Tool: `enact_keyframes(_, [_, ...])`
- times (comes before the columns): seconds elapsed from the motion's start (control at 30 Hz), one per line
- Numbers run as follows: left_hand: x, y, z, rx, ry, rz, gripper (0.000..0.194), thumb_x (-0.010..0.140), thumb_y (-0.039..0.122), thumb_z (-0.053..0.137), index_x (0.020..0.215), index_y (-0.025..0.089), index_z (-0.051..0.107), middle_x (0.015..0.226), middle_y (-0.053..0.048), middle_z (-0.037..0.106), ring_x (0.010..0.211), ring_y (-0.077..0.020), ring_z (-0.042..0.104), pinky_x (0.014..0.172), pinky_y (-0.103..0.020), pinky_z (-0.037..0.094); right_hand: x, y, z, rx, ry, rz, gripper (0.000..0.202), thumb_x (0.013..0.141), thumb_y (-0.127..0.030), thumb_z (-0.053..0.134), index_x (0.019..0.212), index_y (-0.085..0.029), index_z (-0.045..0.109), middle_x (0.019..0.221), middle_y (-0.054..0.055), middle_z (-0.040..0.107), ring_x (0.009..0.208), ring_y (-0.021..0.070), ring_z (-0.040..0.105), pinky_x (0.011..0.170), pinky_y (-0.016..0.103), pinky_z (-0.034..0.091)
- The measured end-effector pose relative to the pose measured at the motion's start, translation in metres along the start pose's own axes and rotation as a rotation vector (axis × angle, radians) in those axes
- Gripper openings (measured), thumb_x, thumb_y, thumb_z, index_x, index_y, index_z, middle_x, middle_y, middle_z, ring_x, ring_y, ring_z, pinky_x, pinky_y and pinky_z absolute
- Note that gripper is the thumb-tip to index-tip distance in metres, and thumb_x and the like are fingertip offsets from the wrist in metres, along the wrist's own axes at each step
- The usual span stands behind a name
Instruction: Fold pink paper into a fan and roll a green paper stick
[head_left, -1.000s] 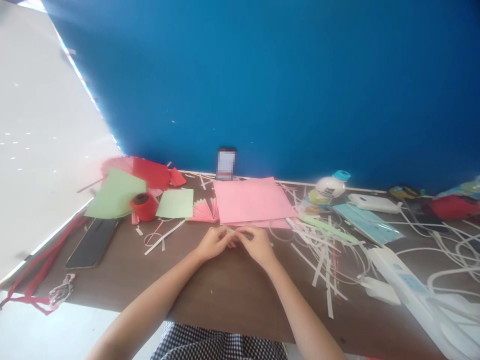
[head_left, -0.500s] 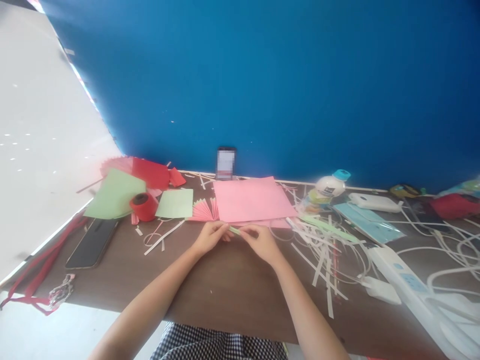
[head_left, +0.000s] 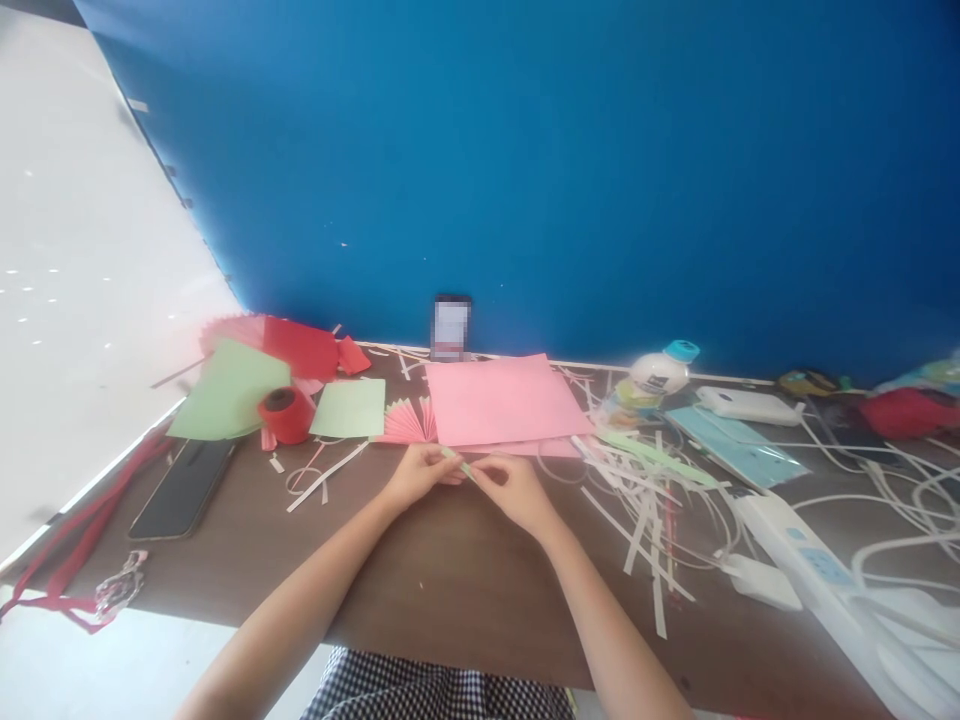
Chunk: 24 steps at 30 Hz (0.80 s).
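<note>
Between my fingertips is a small narrow piece of folded green paper (head_left: 456, 459), held just above the table's middle. My left hand (head_left: 421, 474) pinches one end with thumb and forefinger. At the other end, my right hand (head_left: 512, 484) has its thumb and forefinger closed on the paper. Just behind my hands lies a large pink paper sheet (head_left: 506, 400). A pleated pink paper fan (head_left: 409, 420) sits to its left, beside a square of light green paper (head_left: 349, 408). The fingers partly hide the folded piece.
Left are a red thread spool (head_left: 286, 415), a dark phone (head_left: 184, 488) and green paper (head_left: 229, 390). Right are loose paper strips (head_left: 652, 500), a bottle (head_left: 660, 375), a blue packet (head_left: 739, 445) and a power strip (head_left: 806, 570) with cables. Another phone (head_left: 451, 328) leans against the blue partition.
The folded green paper has tilted, and more of it shows by my left fingertips. My right fingertips have shifted slightly down and left along it.
</note>
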<state>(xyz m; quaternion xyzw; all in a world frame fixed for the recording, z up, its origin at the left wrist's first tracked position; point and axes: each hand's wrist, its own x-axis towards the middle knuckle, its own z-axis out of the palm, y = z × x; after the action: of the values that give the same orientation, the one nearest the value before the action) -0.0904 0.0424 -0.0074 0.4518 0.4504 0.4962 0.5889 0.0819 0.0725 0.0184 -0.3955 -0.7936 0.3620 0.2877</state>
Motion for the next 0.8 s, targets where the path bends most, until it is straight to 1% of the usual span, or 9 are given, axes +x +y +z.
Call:
enact_keyframes(0.1, [-0.002,0.004,0.002,-0.024,-0.037,-0.018,0.034,0.061,0.036,0.067,0.08,0.007,0.063,0.079,-0.012,0.067,0.078,-0.0217,0.064,0.077,-0.035,0.05,0.0,0.003,0.002,-0.094,0.016,-0.051,0.018,0.077,-0.027,0.049,0.075,-0.022,0.067,0.071,0.002,0.064,0.064,0.0151,0.057,0.06,0.026,0.044])
enact_keyframes(0.23, [-0.003,0.004,0.005,-0.022,0.006,-0.043,0.033,0.062,0.035,0.066,0.078,0.007,0.064,0.077,-0.013,0.067,0.076,-0.0224,0.064,0.075,-0.036,0.051,0.0,0.008,0.006,-0.259,0.067,-0.162,0.018,0.077,-0.022,0.048,0.073,-0.021,0.066,0.064,0.001,0.059,0.058,0.0131,0.052,0.055,0.024,0.04])
enact_keyframes(0.37, [-0.002,0.0,0.006,-0.069,0.05,-0.059,0.031,0.062,0.033,0.067,0.077,0.007,0.063,0.075,-0.012,0.067,0.074,-0.0218,0.064,0.075,-0.037,0.051,-0.002,0.012,0.013,-0.473,0.142,-0.319,0.02,0.079,-0.018,0.044,0.073,-0.019,0.063,0.061,0.001,0.053,0.057,0.0114,0.048,0.054,0.022,0.037])
enact_keyframes(0.47, [-0.002,-0.001,0.005,-0.121,0.052,-0.059,0.028,0.063,0.031,0.067,0.077,0.007,0.063,0.074,-0.012,0.067,0.072,-0.0212,0.065,0.076,-0.037,0.051,-0.002,0.015,0.018,-0.65,0.206,-0.444,0.023,0.081,-0.016,0.041,0.066,-0.016,0.058,0.06,0.001,0.049,0.055,0.0108,0.045,0.053,0.022,0.034])
enact_keyframes(0.57, [-0.002,0.0,0.004,-0.148,0.064,-0.079,0.029,0.062,0.029,0.068,0.08,0.007,0.063,0.074,-0.011,0.067,0.071,-0.021,0.065,0.076,-0.038,0.051,-0.002,0.017,0.024,-0.806,0.236,-0.55,0.026,0.082,-0.013,0.038,0.063,-0.015,0.054,0.059,0.001,0.047,0.05,0.0101,0.042,0.05,0.023,0.031])
enact_keyframes(0.67, [-0.003,0.003,0.006,-0.178,0.081,-0.093,0.033,0.061,0.03,0.068,0.084,0.007,0.063,0.074,-0.011,0.067,0.071,-0.0211,0.065,0.077,-0.038,0.05,-0.002,0.019,0.027,-0.895,0.244,-0.631,0.025,0.083,-0.009,0.037,0.064,-0.014,0.053,0.059,0.001,0.046,0.049,0.0096,0.041,0.048,0.024,0.03])
enact_keyframes(0.8, [-0.004,0.005,0.009,-0.205,0.094,-0.082,0.035,0.062,0.035,0.068,0.081,0.007,0.063,0.074,-0.011,0.067,0.075,-0.0213,0.064,0.079,-0.038,0.049,-0.002,0.018,0.027,-0.964,0.28,-0.726,0.021,0.081,-0.007,0.041,0.066,-0.014,0.053,0.058,0.001,0.047,0.05,0.0104,0.044,0.05,0.024,0.032])
